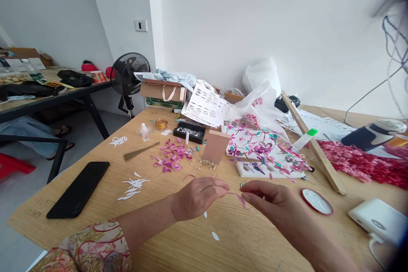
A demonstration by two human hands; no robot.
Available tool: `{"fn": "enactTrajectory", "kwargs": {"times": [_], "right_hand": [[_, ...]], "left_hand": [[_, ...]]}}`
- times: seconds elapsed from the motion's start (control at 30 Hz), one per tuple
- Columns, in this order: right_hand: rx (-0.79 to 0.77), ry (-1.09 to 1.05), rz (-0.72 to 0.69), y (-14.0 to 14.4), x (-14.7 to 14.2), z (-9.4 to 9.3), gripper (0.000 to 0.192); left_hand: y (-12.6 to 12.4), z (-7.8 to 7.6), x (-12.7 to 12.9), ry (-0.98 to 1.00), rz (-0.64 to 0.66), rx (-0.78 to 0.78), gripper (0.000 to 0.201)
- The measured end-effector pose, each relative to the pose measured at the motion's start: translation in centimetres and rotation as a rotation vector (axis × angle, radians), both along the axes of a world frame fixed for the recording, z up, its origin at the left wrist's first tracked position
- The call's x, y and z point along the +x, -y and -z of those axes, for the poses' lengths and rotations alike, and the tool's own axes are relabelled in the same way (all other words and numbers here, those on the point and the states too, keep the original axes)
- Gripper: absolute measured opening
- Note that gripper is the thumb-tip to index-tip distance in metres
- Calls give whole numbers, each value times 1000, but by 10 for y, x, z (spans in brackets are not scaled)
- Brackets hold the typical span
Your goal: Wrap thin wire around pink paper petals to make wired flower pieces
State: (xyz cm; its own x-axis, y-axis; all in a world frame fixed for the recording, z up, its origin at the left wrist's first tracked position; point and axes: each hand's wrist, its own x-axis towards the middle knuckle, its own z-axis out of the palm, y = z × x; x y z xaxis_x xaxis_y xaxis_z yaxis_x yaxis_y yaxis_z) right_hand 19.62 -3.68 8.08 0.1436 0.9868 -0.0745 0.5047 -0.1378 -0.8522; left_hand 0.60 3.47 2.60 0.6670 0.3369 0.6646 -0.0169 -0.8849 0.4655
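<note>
Two hands (199, 197) (270, 202) pinch one pink petal (239, 198); one phone (78, 188) nearby.

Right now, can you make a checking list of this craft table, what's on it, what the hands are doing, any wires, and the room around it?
Surface: wooden table, light, crowded at the back.
Job's things: pink petal on a thin stem, pinched between both hands; pile of pink petals; white foam board stuck with pink flowers.
Clutter: black phone, white paper cutouts, small bottle, red-rimmed lid, plastic bags.
Grippers: left hand and right hand pinch the petal's stem.
Cables: white cable by the white box.
Surroundings: black fan, white wall, second table with a person's sandalled feet beneath.
</note>
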Motion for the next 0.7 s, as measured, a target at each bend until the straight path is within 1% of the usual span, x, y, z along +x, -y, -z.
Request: {"fn": "enactTrajectory", "kwargs": {"times": [0.03,0.1,0.17,0.27,0.33,0.43,0.5,0.6,0.7], "right_hand": [[-71,-89,-41,-2,-3,5,19],[-139,-258,-77,-3,-9,13,20],[-128,-373,-47,-3,-15,21,20],[-74,-466,31,0,-21,31,20],[-41,-485,84,2,-24,38,21],[54,-475,148,1,-27,46,22],[105,-483,168,0,-29,49,22],[135,-522,177,-2,-31,52,20],[161,-568,207,-2,-32,55,17]], "left_hand": [[0,-1,1,-8,10,-19,26],[1,-1,4,-7,8,-67,25],[2,-1,7,14,-32,-122,22],[4,0,13,83,-94,-243,18],[5,2,17,116,-112,-396,15],[7,4,23,140,-141,-718,13],[8,4,26,162,-128,-900,14],[9,2,29,182,-98,-1081,17],[11,0,31,201,-100,-1177,21]]}}
